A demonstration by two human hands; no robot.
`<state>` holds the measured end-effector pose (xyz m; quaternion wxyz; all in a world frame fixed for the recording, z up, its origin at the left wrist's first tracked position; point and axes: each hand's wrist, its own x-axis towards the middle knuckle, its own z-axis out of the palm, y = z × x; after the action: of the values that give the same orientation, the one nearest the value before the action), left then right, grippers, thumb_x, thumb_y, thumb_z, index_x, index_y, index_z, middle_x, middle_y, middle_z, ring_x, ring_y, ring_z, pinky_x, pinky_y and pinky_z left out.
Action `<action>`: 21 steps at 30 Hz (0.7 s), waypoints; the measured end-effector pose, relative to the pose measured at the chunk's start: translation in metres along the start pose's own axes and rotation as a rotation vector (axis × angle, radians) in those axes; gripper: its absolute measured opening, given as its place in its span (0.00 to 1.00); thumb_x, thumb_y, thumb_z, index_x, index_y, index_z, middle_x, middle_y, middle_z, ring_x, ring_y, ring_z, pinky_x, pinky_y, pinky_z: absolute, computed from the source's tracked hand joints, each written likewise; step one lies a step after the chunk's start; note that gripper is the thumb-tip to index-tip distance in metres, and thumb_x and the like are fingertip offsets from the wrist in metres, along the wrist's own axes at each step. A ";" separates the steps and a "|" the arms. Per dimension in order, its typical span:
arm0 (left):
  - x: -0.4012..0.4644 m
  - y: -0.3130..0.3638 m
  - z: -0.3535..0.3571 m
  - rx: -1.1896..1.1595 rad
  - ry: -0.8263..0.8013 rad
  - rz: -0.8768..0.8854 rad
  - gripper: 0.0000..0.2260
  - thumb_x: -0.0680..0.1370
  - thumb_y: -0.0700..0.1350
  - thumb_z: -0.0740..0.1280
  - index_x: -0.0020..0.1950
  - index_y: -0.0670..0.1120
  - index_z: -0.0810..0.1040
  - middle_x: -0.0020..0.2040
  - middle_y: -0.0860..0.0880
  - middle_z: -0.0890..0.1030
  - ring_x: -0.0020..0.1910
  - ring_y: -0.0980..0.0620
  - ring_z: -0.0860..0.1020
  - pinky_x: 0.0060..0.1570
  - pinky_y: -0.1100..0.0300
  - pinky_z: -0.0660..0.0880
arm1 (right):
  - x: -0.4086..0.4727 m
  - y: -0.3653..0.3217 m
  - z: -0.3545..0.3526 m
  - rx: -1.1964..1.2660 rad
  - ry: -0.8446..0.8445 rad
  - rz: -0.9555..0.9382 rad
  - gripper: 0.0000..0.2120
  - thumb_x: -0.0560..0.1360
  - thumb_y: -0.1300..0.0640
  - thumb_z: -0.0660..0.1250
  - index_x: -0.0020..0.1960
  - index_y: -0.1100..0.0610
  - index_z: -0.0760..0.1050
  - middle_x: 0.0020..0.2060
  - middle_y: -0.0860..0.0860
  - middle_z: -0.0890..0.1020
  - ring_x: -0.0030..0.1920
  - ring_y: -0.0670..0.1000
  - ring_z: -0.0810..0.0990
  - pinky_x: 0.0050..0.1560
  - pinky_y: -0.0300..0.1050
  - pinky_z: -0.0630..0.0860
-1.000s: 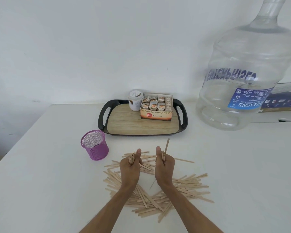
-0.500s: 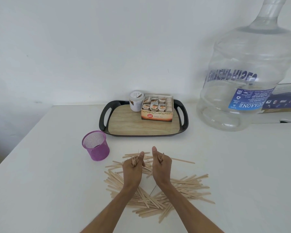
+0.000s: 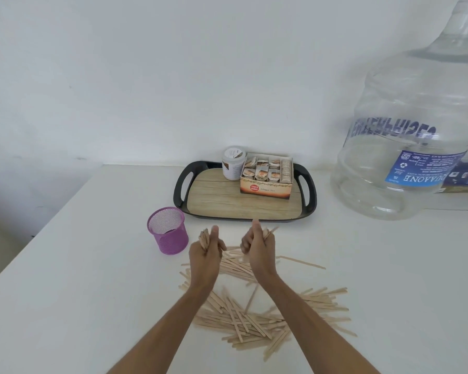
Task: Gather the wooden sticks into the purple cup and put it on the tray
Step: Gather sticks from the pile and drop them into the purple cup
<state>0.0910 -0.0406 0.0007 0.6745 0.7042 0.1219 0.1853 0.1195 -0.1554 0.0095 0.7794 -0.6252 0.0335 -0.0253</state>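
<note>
A purple mesh cup stands upright on the white table, left of my hands. My left hand is closed on a small bundle of wooden sticks whose ends poke up beside the thumb. A second bundle is gripped in my right hand, thumb raised. Both fists hover over a scattered pile of wooden sticks on the table. Behind them lies a black tray with a wood-pattern floor.
On the tray stand a white jar and an open tea-bag box. A large clear water bottle fills the right rear. The table's left edge runs diagonally.
Both hands have lifted and moved away from me toward the tray, each still gripping sticks. The left hand has shifted closer to the purple cup.
</note>
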 end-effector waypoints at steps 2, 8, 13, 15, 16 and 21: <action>0.015 0.014 -0.011 -0.017 0.061 0.048 0.24 0.81 0.56 0.61 0.32 0.41 0.78 0.24 0.46 0.74 0.23 0.54 0.70 0.27 0.62 0.66 | 0.011 -0.011 0.019 0.094 -0.034 0.018 0.26 0.85 0.54 0.54 0.28 0.56 0.62 0.22 0.50 0.67 0.27 0.50 0.70 0.33 0.41 0.73; 0.068 0.045 -0.050 -0.060 0.213 0.090 0.23 0.83 0.54 0.60 0.36 0.42 0.81 0.33 0.50 0.81 0.34 0.52 0.78 0.38 0.58 0.73 | 0.038 -0.029 0.078 0.157 -0.111 0.102 0.25 0.84 0.54 0.52 0.33 0.59 0.75 0.31 0.50 0.82 0.41 0.49 0.82 0.53 0.45 0.72; 0.110 0.045 -0.080 -0.008 0.325 0.085 0.21 0.83 0.54 0.59 0.39 0.42 0.81 0.37 0.56 0.84 0.31 0.55 0.77 0.30 0.67 0.71 | 0.043 -0.027 0.128 0.096 -0.157 0.136 0.26 0.84 0.48 0.51 0.45 0.57 0.85 0.54 0.52 0.84 0.56 0.46 0.79 0.58 0.41 0.68; 0.121 0.037 -0.090 0.020 0.344 0.056 0.20 0.82 0.53 0.59 0.41 0.40 0.81 0.33 0.57 0.83 0.27 0.52 0.73 0.25 0.65 0.70 | 0.043 -0.024 0.145 0.093 -0.159 0.145 0.25 0.84 0.46 0.52 0.49 0.55 0.85 0.59 0.59 0.81 0.50 0.54 0.79 0.45 0.31 0.73; 0.124 0.034 -0.093 0.026 0.353 0.040 0.20 0.82 0.52 0.60 0.40 0.41 0.81 0.32 0.56 0.83 0.26 0.51 0.73 0.26 0.63 0.70 | 0.043 -0.023 0.151 0.076 -0.160 0.146 0.24 0.84 0.46 0.52 0.49 0.53 0.85 0.60 0.65 0.78 0.50 0.60 0.76 0.40 0.30 0.75; 0.134 0.019 -0.098 0.030 0.340 -0.013 0.20 0.79 0.48 0.62 0.28 0.43 0.77 0.30 0.51 0.81 0.29 0.57 0.76 0.39 0.55 0.72 | 0.046 -0.005 0.173 0.043 -0.162 0.131 0.23 0.84 0.45 0.53 0.53 0.54 0.85 0.52 0.50 0.82 0.51 0.58 0.76 0.40 0.23 0.70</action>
<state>0.1690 0.1032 0.0348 0.6348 0.6719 0.2416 0.2954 0.1801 0.0078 0.0505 0.7928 -0.6047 0.0108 0.0755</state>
